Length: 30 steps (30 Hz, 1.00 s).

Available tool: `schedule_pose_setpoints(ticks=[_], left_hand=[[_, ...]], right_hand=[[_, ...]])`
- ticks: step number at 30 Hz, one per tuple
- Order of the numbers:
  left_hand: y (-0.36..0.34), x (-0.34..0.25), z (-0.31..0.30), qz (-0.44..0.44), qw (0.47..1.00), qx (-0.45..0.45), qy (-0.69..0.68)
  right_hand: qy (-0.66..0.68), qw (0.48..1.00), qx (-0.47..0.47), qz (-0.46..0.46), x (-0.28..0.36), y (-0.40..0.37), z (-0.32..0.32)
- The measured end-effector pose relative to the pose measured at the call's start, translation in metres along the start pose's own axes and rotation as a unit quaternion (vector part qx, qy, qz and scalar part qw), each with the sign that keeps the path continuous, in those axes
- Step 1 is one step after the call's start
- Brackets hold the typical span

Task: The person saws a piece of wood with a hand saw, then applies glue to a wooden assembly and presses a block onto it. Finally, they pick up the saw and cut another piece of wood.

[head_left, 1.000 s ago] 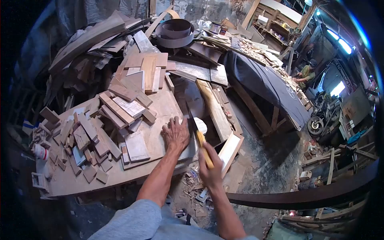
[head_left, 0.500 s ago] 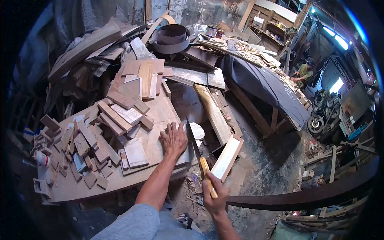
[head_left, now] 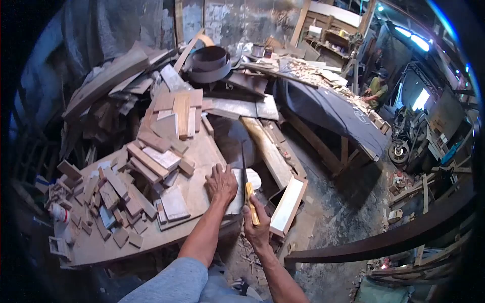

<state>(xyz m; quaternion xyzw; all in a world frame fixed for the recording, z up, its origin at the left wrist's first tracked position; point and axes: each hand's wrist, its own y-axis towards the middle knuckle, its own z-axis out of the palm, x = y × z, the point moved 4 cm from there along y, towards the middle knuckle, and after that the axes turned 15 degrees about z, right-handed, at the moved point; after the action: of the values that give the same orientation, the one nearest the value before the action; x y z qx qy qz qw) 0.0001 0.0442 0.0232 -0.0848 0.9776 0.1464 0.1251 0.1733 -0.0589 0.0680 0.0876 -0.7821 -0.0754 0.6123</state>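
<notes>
In the head view, my right hand point(head_left: 256, 224) is wrapped round the yellow handle of a handsaw point(head_left: 250, 194). The saw's dark, narrow blade points away from me, along the right edge of the wooden worktop point(head_left: 199, 151). My left hand point(head_left: 222, 186) lies palm down near that edge, fingers spread, just left of the blade. A pale wood piece point(head_left: 233, 204) shows beside and below the left wrist. Further left on the top rests a flat pale block point(head_left: 175, 203).
Stacked wood offcuts point(head_left: 151, 159) and a heap of small blocks point(head_left: 113, 202) cover the worktop's left part. A box-like wooden piece point(head_left: 289, 206) stands right of the saw. A dark curved beam point(head_left: 384, 242) crosses the lower right. Another person point(head_left: 376, 91) works at the far table.
My right hand has pushed the saw forward and slightly left, bringing its handle closer to the worktop edge. The left hand stays on the worktop. The camera view has shifted a little.
</notes>
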Motion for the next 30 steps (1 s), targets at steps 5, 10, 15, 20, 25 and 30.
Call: schedule_pose_setpoints(ticks=[5, 10, 15, 20, 25, 30], left_hand=[[-0.011, 0.001, -0.014, 0.017, 0.997, -0.055, -0.06], [-0.029, 0.011, -0.011, 0.11, 0.994, -0.01, -0.004], [-0.029, 0.014, 0.002, 0.061, 0.997, 0.049, 0.023], [-0.026, 0.011, 0.006, 0.022, 0.998, 0.058, 0.015], [-0.028, 0.004, -0.003, 0.007, 0.998, 0.066, -0.006], [-0.031, 0.002, -0.007, 0.01, 0.999, 0.05, -0.012]], right_hand=[[-0.016, 1.0, 0.002, -0.011, 0.006, 0.004, 0.001], [0.004, 1.0, 0.002, -0.007, -0.002, 0.02, 0.014], [0.012, 1.0, 0.023, -0.015, -0.003, 0.024, 0.023], [-0.025, 0.998, 0.049, 0.031, 0.018, -0.021, -0.003], [-0.04, 0.997, 0.048, 0.038, 0.009, -0.136, -0.08], [-0.057, 0.997, 0.03, 0.039, 0.026, -0.216, -0.137]])
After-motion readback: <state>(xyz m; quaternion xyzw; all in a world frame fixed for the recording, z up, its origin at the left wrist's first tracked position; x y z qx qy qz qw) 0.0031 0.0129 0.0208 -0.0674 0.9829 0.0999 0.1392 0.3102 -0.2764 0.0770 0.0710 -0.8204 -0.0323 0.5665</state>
